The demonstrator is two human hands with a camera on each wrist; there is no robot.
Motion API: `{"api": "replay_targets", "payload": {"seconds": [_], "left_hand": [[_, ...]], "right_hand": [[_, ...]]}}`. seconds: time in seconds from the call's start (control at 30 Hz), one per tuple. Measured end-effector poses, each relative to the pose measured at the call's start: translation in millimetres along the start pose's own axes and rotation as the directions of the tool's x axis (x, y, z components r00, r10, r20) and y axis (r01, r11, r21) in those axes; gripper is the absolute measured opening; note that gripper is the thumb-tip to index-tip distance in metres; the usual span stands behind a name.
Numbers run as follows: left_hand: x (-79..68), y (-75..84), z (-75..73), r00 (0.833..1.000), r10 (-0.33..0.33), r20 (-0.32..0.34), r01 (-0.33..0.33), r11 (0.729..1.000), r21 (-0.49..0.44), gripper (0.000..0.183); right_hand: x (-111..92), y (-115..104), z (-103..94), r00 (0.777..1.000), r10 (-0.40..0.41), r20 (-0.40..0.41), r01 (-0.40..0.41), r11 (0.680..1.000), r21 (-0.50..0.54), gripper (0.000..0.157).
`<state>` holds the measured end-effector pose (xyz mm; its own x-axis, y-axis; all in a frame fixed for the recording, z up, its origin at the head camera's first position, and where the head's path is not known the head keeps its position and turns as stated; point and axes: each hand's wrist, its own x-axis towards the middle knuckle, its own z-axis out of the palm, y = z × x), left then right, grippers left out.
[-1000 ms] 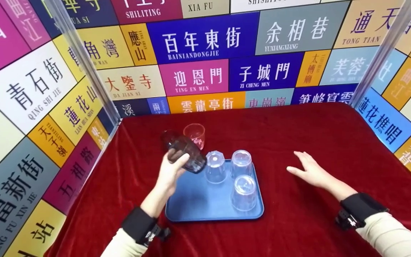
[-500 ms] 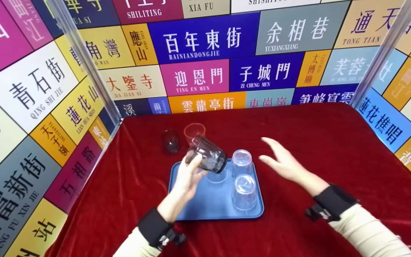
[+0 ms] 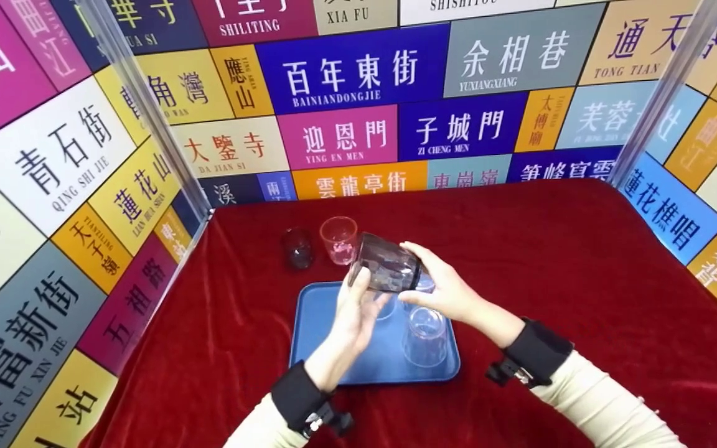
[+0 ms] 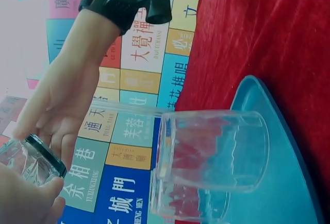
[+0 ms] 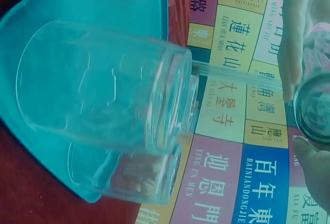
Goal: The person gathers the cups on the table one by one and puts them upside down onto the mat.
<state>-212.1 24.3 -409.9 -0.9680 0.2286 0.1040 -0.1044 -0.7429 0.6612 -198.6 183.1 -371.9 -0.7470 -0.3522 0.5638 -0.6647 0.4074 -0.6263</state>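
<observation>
My left hand point(image 3: 353, 318) grips a dark grey drinking glass point(image 3: 386, 264) by its mouth end and holds it tilted above the blue tray point(image 3: 318, 311). At the thick base of that glass is my right hand point(image 3: 452, 291), thumb and fingers on either side of it. In the right wrist view, the round base of the dark glass point(image 5: 315, 108) faces the camera between both hands. Upside down on the tray stand clear glasses, the nearest one point(image 3: 426, 339) in full view. Others behind it are partly hidden by the hands and the dark glass.
Behind the tray on the red cloth point(image 3: 520, 236) stand another dark glass point(image 3: 298, 249) and a pinkish glass point(image 3: 338, 239). Walls of coloured panels with lettering point(image 3: 352, 68) close in the table at the back and sides.
The left hand has carried the dark glass rightward over the tray and turned it more level. My right hand has come in from the right and reached the base of the glass.
</observation>
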Motion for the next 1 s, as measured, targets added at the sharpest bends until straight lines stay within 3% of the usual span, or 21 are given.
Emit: {"api": "replay_targets", "payload": {"seconds": [0.23,0.4,0.53,0.63,0.73,0.87,0.93,1.0], "left_hand": [[-0.8,-2.5,-3.7,0.999,0.005,0.036,-0.006,1.000,0.010,0.068],[-1.5,2.3,-10.7,0.999,-0.006,0.035,0.002,0.995,0.104,0.077],[-1.9,11.4,-26.9,0.999,0.052,0.009,-0.052,0.980,0.192,0.080],[0.9,18.2,-51.4,0.992,0.125,-0.014,-0.119,0.969,0.216,0.082],[32.5,-0.8,-115.9,0.982,0.180,-0.052,-0.161,0.952,0.261,0.080],[71.1,-26.5,-190.2,0.962,0.197,-0.190,-0.112,0.917,0.384,0.075],[73.2,-26.6,-200.1,0.946,0.188,-0.265,-0.066,0.910,0.410,0.077],[72.1,-26.2,-205.6,0.935,0.171,-0.311,-0.021,0.901,0.433,0.081]], "right_hand": [[-1,3,6.3,0.999,0.001,-0.041,0.000,0.999,0.043,0.071],[0,4,7.6,0.997,0.003,-0.071,0.001,0.999,0.050,0.068],[3,9,6.1,0.997,0.042,-0.068,-0.039,0.998,0.044,0.065],[4,19,5.5,0.997,0.073,-0.036,-0.072,0.997,0.026,0.064],[5,29,7.7,0.999,0.046,0.013,-0.045,0.999,-0.025,0.064],[6,30,16.4,0.989,-0.037,0.143,0.059,0.987,-0.152,0.062],[4,29,23.2,0.971,-0.030,0.237,0.084,0.971,-0.223,0.062],[1,26,31.3,0.948,0.027,0.316,0.066,0.958,-0.281,0.063]]}}
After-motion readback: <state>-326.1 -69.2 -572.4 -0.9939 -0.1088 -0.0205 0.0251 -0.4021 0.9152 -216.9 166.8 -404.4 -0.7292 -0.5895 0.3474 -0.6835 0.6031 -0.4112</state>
